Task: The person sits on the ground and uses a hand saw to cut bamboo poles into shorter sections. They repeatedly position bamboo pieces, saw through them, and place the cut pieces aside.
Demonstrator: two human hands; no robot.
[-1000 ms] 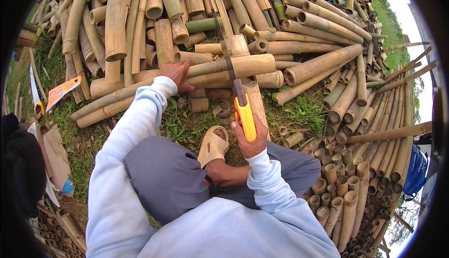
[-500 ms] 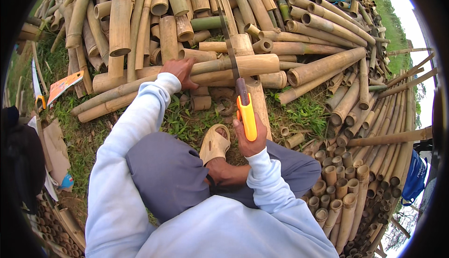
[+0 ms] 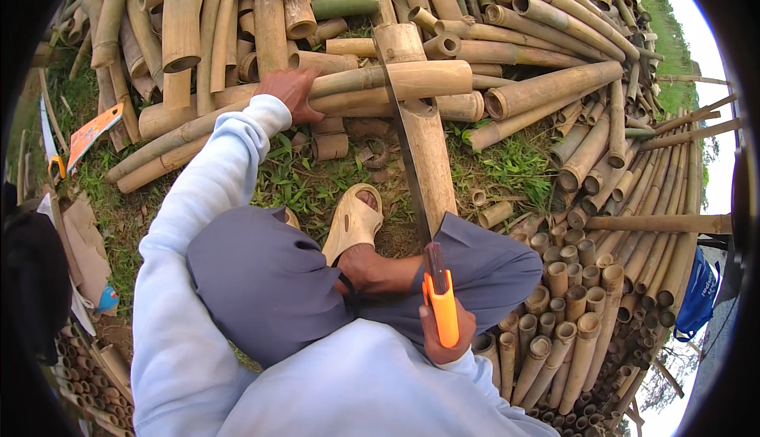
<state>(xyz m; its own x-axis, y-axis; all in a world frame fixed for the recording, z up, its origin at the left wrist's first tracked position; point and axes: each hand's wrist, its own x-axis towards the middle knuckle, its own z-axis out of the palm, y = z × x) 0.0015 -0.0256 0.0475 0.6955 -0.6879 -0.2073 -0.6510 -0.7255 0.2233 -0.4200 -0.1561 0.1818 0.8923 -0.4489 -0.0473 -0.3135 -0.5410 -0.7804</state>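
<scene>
At eleven o'clock: smooth, tubular bamboo poles (image 3: 348, 82), left hand (image 3: 290, 93) clasped over them; right hand (image 3: 462, 337) wraps orange-handled handsaw (image 3: 416, 190), bamboo at its twelve.

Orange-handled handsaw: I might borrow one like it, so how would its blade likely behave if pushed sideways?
The blade would probably flex, since it looks long and thin from above. Its far end would likely bow most, as the right hand grips only the near end. The chunky orange handle should stay comparatively stiff.
</scene>
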